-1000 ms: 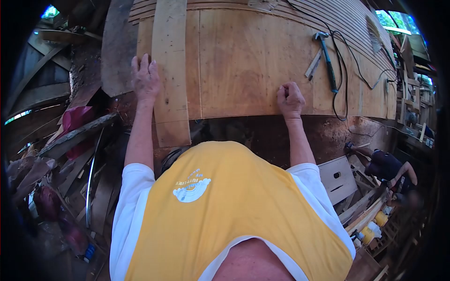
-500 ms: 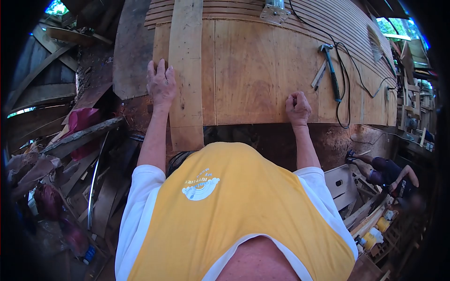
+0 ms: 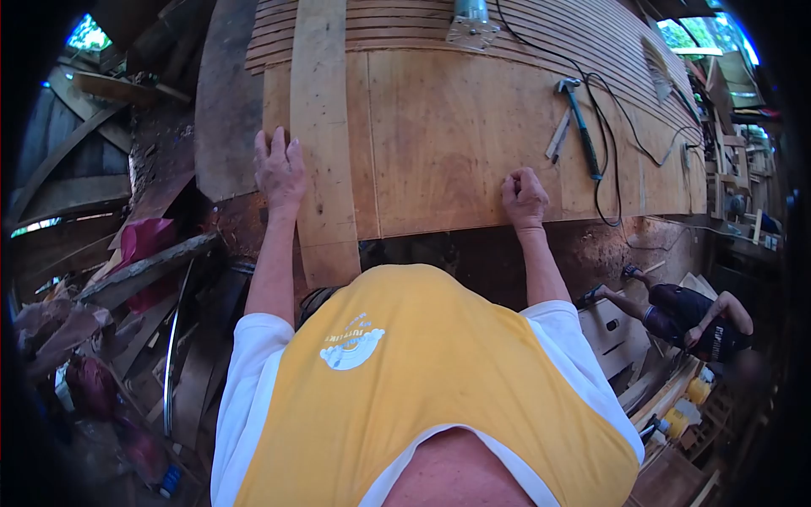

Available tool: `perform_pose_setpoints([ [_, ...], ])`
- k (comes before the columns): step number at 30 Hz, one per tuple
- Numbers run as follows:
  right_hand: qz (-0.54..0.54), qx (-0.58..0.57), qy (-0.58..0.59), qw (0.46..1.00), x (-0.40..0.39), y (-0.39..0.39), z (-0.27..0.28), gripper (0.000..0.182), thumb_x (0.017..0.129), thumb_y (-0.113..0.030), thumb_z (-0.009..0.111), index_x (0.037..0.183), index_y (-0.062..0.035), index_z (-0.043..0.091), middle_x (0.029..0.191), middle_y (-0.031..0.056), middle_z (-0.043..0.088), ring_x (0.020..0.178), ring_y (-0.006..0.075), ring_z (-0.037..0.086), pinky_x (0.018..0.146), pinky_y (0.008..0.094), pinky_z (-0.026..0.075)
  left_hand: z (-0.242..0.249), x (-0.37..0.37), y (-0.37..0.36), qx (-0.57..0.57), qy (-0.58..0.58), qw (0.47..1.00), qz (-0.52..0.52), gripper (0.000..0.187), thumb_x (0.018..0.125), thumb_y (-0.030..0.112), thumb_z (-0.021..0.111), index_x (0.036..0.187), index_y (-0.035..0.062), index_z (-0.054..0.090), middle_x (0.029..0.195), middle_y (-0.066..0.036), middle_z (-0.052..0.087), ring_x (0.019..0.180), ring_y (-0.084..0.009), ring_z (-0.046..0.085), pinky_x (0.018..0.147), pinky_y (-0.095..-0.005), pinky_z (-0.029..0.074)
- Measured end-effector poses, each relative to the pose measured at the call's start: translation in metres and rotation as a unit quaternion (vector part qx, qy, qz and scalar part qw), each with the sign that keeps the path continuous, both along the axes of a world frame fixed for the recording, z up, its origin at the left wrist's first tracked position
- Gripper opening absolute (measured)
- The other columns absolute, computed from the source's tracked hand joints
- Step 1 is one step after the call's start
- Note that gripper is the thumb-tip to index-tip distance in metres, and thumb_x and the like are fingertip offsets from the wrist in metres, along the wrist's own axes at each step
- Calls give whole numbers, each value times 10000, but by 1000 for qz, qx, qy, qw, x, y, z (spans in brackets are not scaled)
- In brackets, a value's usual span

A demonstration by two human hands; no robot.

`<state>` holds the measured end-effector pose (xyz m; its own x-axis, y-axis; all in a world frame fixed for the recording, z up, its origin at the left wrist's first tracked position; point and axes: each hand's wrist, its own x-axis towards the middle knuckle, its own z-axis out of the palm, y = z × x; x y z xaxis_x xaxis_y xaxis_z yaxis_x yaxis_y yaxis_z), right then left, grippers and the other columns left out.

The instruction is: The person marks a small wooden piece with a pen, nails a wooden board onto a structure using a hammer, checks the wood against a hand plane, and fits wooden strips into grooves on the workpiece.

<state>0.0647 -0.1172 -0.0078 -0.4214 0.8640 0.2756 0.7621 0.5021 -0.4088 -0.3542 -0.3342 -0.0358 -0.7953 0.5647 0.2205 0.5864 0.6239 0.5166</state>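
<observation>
My left hand (image 3: pixel 280 171) lies open with its fingers stretched out along the left edge of a long wooden plank (image 3: pixel 319 144). That plank lies across a broad wooden panel (image 3: pixel 431 139). My right hand (image 3: pixel 525 197) rests closed near the front edge of the panel, its fingers curled under. Whatever they may hold is hidden. Beyond it lie a claw hammer (image 3: pixel 581 131) with a dark-and-teal handle and a thin, flat, pale tool (image 3: pixel 558 133). A black cord (image 3: pixel 614 182) loops around the hammer.
A power tool with a clear base (image 3: pixel 472 32) sits on narrow wooden slats (image 3: pixel 380 21) at the back. Scrap wood (image 3: pixel 148 266) and a red bag (image 3: pixel 145 241) are heaped to my left. At the right, another person (image 3: pixel 705 325) is beside lumber and yellow items (image 3: pixel 680 418).
The view has shifted slightly, so the panel, tools and plank appear lower and farther left. Both hands keep about the same places on the wood. The other person's legs and arm have shifted.
</observation>
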Motion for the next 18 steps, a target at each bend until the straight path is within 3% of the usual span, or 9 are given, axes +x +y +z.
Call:
perform_pose_setpoints([
  [2, -4, -6, 0, 1000, 0, 0, 2, 84, 854, -150, 720, 867, -136, 638, 775, 50, 679, 696, 225, 706, 644, 355, 550, -6, -4, -2, 17, 1, 1000, -6, 503, 1019, 411, 566, 1422, 115, 612, 1552, -240, 444, 1368, -447, 488, 1073, -562, 442],
  [18, 11, 4, -8, 1000, 2, 2, -2, 87, 858, -161, 709, 869, -129, 629, 777, 57, 666, 690, 236, 692, 641, 372, 541, 0, 0, -1, -1, -14, 1000, 14, 527, 1007, 425, 568, 1440, 129, 607, 1581, -224, 418, 1381, -438, 476, 1095, -576, 409],
])
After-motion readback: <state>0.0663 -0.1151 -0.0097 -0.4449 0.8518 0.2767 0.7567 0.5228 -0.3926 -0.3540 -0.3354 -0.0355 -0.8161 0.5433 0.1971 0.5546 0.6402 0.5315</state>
